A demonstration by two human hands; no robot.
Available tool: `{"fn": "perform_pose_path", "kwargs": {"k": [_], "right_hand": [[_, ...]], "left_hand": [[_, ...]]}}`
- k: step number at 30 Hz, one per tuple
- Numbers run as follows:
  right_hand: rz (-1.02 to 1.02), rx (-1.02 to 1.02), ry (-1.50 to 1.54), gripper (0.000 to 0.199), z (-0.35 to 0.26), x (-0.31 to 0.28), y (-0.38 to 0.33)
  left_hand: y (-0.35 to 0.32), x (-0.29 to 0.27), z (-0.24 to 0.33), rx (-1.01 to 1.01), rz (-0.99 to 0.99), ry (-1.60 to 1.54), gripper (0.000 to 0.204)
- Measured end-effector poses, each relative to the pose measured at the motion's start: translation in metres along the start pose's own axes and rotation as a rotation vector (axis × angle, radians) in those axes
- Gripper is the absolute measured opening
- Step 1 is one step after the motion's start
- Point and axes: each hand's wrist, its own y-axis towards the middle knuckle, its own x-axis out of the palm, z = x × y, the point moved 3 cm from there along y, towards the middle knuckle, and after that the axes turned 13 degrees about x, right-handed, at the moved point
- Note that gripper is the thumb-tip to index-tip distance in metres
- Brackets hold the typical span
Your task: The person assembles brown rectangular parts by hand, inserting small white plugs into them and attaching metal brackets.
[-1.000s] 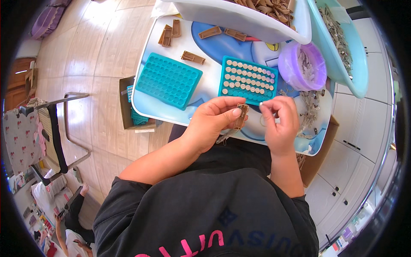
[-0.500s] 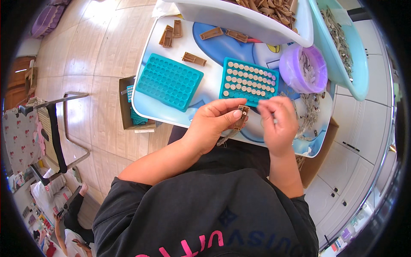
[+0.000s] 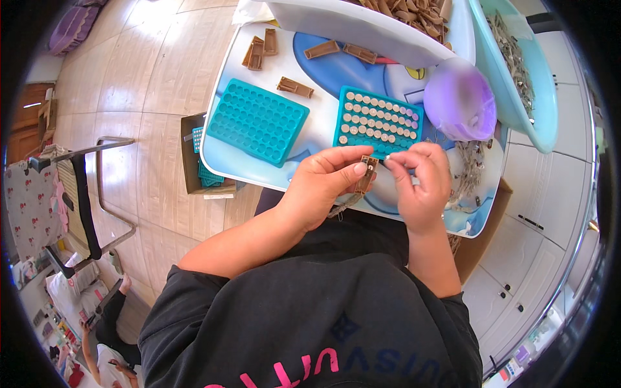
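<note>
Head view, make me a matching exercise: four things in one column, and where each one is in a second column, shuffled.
Things:
1. empty teal tray
2. filled teal tray
3. purple bowl
4. small brown part

Places:
A. pinched in the left hand, near the right hand
B. right edge of the table, beside the filled tray
C. left part of the table
D. table's middle, above both hands

Pairs: 1-C, 2-D, 3-B, 4-A

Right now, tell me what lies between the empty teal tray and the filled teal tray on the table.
In the head view, only bare table top separates the empty teal tray from the filled teal tray. A small brown piece lies just above the gap.
</note>
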Motion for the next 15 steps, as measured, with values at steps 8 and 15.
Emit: {"fn": "perform_pose_path", "kwargs": {"k": [8, 15], "right_hand": [[-0.095, -0.121, 0.059, 0.016, -0.010, 0.009, -0.008], [0.031, -0.030, -0.033, 0.017, 0.008, 0.000, 0.006]], "left_hand": [[0.001, -0.001, -0.003, 0.028, -0.020, -0.028, 0.029], [-0.001, 0.003, 0.002, 0.002, -0.009, -0.002, 0.029]]}}
